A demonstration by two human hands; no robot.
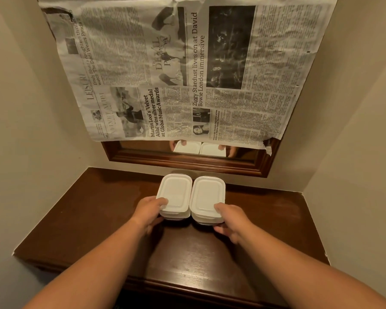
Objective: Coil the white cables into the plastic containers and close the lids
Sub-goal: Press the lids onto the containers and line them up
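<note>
Two white plastic containers sit side by side on the dark wooden bench [187,253], long sides touching or very nearly so, close to the back wall. Both lids are on: the left lid [175,190] and the right lid [207,194] lie flat and look seated, though the far edges cannot be checked.

The left hand [148,214] holds the near end of the left container [174,216], thumb on the lid's corner, fingers curled under the side. The right hand [231,221] holds the near end of the right container [206,220] the same way.

No cables are in view; whether they are coiled inside cannot be told through the white plastic.

Behind the bench a framed mirror [187,162] hangs mostly covered by a sheet of newspaper [187,70]; the bare strip reflects the containers and fingers.

Judgement: either the closing step or the very start, depending on the contents. If full, the next move calls for a firm press along each lid's rim to confirm the seal. If empty, the lids must come off first.
</note>
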